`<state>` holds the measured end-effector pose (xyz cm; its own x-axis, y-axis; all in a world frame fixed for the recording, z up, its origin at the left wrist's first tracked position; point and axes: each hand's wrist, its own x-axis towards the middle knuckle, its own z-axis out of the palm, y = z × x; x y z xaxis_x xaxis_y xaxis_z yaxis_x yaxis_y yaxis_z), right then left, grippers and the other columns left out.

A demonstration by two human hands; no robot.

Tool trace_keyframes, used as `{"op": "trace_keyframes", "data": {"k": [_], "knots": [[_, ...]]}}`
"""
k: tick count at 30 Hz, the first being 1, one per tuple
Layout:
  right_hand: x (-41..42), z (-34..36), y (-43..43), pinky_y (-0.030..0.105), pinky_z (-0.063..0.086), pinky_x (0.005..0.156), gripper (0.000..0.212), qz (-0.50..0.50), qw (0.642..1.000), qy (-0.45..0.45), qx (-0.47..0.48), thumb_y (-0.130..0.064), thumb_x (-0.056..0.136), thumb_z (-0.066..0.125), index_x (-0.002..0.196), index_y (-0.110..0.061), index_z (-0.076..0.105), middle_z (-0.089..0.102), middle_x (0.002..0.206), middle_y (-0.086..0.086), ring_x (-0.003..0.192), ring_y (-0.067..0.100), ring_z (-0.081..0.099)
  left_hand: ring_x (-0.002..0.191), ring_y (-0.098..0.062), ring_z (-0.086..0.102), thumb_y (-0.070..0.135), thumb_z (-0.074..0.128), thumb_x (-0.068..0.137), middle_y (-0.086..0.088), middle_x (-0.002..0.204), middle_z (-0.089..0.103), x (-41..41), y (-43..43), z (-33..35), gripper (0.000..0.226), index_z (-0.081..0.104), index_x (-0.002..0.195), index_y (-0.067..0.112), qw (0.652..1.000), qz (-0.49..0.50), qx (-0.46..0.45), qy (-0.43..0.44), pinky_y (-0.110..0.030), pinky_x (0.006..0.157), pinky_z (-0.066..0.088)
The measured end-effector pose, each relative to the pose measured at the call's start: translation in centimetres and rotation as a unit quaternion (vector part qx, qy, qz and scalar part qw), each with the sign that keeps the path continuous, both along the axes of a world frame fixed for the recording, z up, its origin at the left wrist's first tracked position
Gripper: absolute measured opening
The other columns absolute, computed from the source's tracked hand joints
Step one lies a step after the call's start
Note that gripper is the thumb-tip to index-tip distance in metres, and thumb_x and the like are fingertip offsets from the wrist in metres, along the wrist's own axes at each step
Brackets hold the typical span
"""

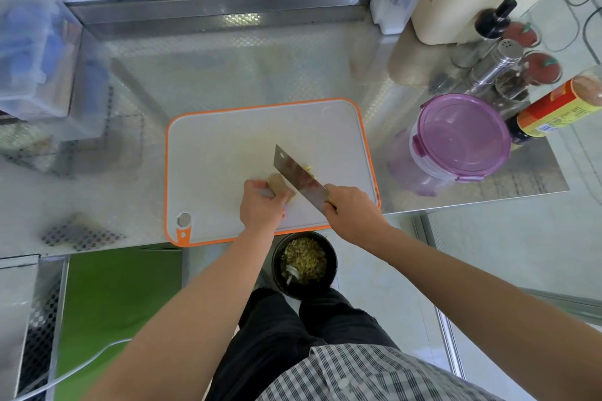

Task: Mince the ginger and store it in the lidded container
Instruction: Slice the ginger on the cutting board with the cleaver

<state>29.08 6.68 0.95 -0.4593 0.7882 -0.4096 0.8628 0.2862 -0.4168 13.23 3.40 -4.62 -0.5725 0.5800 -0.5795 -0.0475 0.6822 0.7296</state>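
Nearest, below the counter edge, a black bin (304, 265) of scraps, likely set there to catch trimmings. On the cutting board (228, 140), left hand (260, 208) curled over the ginger (277, 185), pinning it flat for slicing. Right hand (351, 210) wrapped tight around the cleaver (299, 177) handle, blade angled down just beside the ginger; a few yellow bits past the blade. Farther right, off the board, the purple-lidded container (462, 137), lid on, within reach for storing.

On the board (228, 140), the left hand (260, 207) pins the ginger (277, 184) while the right hand (350, 208) holds a cleaver (298, 177) against it. A lidded container (459, 140) stands to the right.
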Motion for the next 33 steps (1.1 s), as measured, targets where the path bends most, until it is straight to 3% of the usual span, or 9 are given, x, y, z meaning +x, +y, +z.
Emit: {"op": "trace_keyframes", "data": {"k": [4, 7, 10, 13, 18, 21, 25, 29, 33], "knots": [[0.9, 0.4, 0.5, 0.030, 0.033, 0.058, 0.011, 0.000, 0.999, -0.032, -0.012, -0.017, 0.092, 0.042, 0.082, -0.013, 0.039, 0.048, 0.076, 0.006, 0.069, 0.029, 0.046, 0.051, -0.024, 0.059, 0.030, 0.073, 0.077, -0.010, 0.079, 0.066, -0.1, 0.3, 0.2, 0.036, 0.046, 0.097, 0.018, 0.999, -0.023, -0.019, 0.032, -0.043, 0.069, 0.059], [1.2, 0.7, 0.5, 0.030, 0.033, 0.057, 0.010, 0.009, 0.999, -0.036, -0.014, -0.017, 0.091, 0.040, 0.081, -0.014, 0.041, 0.047, 0.074, 0.006, 0.068, 0.029, 0.046, 0.066, -0.027, 0.067, 0.050, 0.070, 0.067, -0.005, 0.079, 0.068, -0.1, 0.3, 0.0, 0.045, 0.046, 0.092, 0.021, 0.995, -0.062, -0.026, 0.077, -0.039, 0.074, 0.056], [1.1, 0.7, 0.5, 0.031, 0.035, 0.058, 0.010, 0.009, 0.999, -0.032, -0.021, -0.015, 0.090, 0.041, 0.080, -0.016, 0.040, 0.048, 0.074, 0.005, 0.068, 0.029, 0.048, 0.066, -0.027, 0.068, 0.054, 0.062, 0.064, -0.005, 0.070, 0.067, 0.0, 0.4, -0.3, 0.048, 0.057, 0.083, 0.010, 0.992, -0.073, -0.020, 0.101, -0.033, 0.067, 0.051], [0.7, 0.7, 0.6, 0.030, 0.033, 0.058, 0.010, 0.011, 0.999, -0.029, -0.023, -0.015, 0.090, 0.042, 0.080, -0.015, 0.039, 0.048, 0.076, 0.006, 0.069, 0.030, 0.047, 0.059, -0.029, 0.065, 0.063, 0.041, 0.068, -0.008, 0.059, 0.065, -0.2, 0.5, -0.2, 0.061, 0.060, 0.065, 0.005, 0.993, -0.038, -0.006, 0.114, -0.032, 0.060, 0.049], [-0.4, 0.3, 0.3, 0.028, 0.024, 0.047, 0.013, -0.018, 1.000, -0.004, -0.014, -0.014, 0.091, 0.041, 0.080, -0.012, 0.037, 0.041, 0.065, 0.002, 0.065, 0.028, 0.042, 0.067, -0.031, 0.066, 0.044, 0.059, 0.078, -0.015, 0.068, 0.068, -1.4, 0.5, 0.1, 0.043, 0.065, 0.070, 0.003, 0.988, -0.064, -0.040, 0.131, -0.029, 0.060, 0.045], [-1.5, 0.3, 0.4, 0.033, 0.034, 0.055, 0.019, -0.070, 0.996, 0.044, -0.030, -0.017, 0.093, 0.042, 0.075, -0.015, 0.036, 0.045, 0.064, 0.003, 0.066, 0.031, 0.045, 0.070, -0.027, 0.069, 0.042, 0.068, 0.075, -0.006, 0.070, 0.070, -1.8, 0.6, -0.2, 0.029, 0.065, 0.074, 0.013, 0.987, -0.077, -0.052, 0.128, -0.030, 0.067, 0.048], [-3.3, 0.4, 1.3, 0.044, 0.051, 0.066, 0.008, -0.121, 0.986, 0.091, -0.071, -0.017, 0.091, 0.042, 0.085, -0.012, 0.042, 0.060, 0.084, 0.018, 0.076, 0.039, 0.060, 0.061, -0.025, 0.069, 0.043, 0.064, 0.084, -0.010, 0.073, 0.072, -2.0, 0.7, -0.1, 0.034, 0.055, 0.062, 0.020, 0.991, -0.059, -0.039, 0.117, -0.032, 0.071, 0.052], [-5.0, 0.4, 1.5, 0.047, 0.054, 0.071, 0.012, -0.119, 0.983, 0.103, -0.091, -0.013, 0.091, 0.041, 0.098, -0.006, 0.049, 0.057, 0.083, 0.016, 0.081, 0.041, 0.063, 0.051, -0.013, 0.064, 0.041, 0.068, 0.083, -0.001, 0.089, 0.072, -2.4, 0.7, -0.4, 0.025, 0.061, 0.089, 0.018, 0.993, -0.039, -0.042, 0.098, -0.021, 0.061, 0.046], [-5.6, -0.1, 0.9, 0.046, 0.053, 0.070, 0.010, -0.109, 0.984, 0.106, -0.089, -0.012, 0.092, 0.041, 0.095, -0.005, 0.046, 0.051, 0.075, 0.011, 0.078, 0.038, 0.061, 0.057, -0.019, 0.068, 0.046, 0.066, 0.084, 0.000, 0.079, 0.071, -2.4, 0.9, -0.7, 0.026, 0.055, 0.077, 0.023, 0.993, -0.047, -0.034, 0.105, -0.030, 0.073, 0.052]]}}
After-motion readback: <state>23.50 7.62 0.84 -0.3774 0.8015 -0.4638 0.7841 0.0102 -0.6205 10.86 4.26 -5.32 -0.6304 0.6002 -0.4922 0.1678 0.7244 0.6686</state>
